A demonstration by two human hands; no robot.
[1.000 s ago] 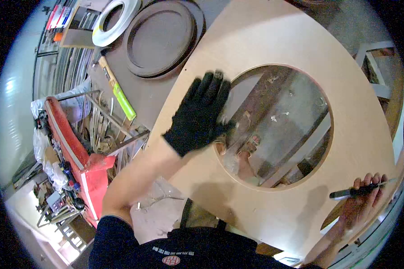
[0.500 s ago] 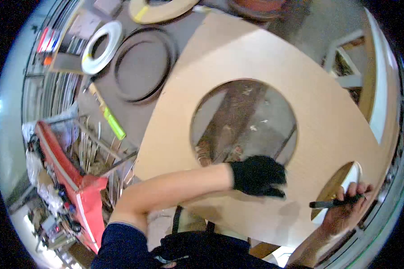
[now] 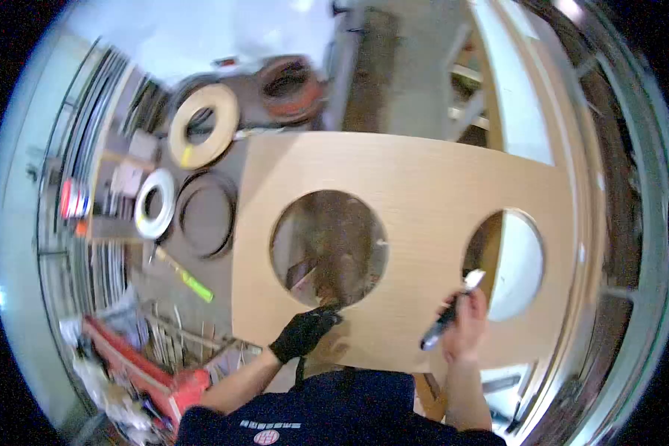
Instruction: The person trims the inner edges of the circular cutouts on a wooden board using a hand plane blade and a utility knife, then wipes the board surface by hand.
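Note:
A wide light-wood panel (image 3: 424, 178) with two round cut-outs lies in front of me. My left hand (image 3: 306, 332), in a black glove, is at the near rim of the left cut-out. Its fingers are dark and blurred, so whether they grip anything cannot be made out. My bare right hand (image 3: 467, 331) is wrapped around a utility knife (image 3: 440, 327) with a dark handle, just by the near-left rim of the right cut-out. A bright tip sticks up past the fingers. Floor shows through the left cut-out, a white surface through part of the right one.
Left of the panel, a brown surface bears a dark ring (image 3: 205, 215), a white roll (image 3: 155, 204), a wood-coloured roll (image 3: 227, 119) and a tool with a lime-green handle (image 3: 195, 285). Reddish-brown rolls (image 3: 293, 97) sit farther back. Red material (image 3: 189, 390) lies at lower left.
My view has swung, so more of the far end shows. My left hand has drawn back left to the cut-out's near rim. My right hand has turned the knife more upright.

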